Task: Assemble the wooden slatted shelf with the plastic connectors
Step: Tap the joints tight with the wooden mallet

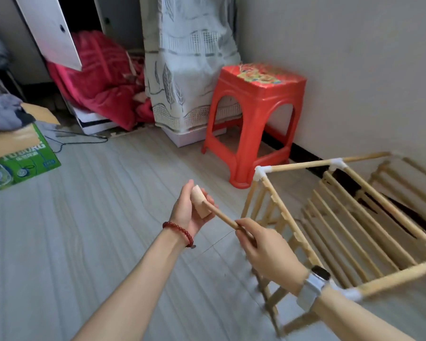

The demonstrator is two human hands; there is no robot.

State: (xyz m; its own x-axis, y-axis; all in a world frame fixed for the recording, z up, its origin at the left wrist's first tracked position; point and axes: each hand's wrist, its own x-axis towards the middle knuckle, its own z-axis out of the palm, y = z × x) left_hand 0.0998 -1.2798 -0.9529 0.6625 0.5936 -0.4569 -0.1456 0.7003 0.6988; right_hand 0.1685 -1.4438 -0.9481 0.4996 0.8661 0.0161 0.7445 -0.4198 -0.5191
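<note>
The floor (pixel 89 242) is pale grey wood, with a red stool (pixel 256 124) by the wall and a green box (pixel 22 161) far left. The left hand (pixel 190 210) holds a small wooden mallet (pixel 201 201) by its head, and the right hand (pixel 263 247) grips its handle. The wooden shelf (pixel 342 230) with white connectors (pixel 260 172) stands just right of the hands.

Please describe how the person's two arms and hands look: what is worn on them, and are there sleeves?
Both forearms are bare, with no sleeves in view. The left hand has a bracelet of round dark red beads around its wrist. The right hand has a smartwatch on its wrist, with a dark rounded-rectangle face and a wide light grey band. I see no rings or gloves.
</note>
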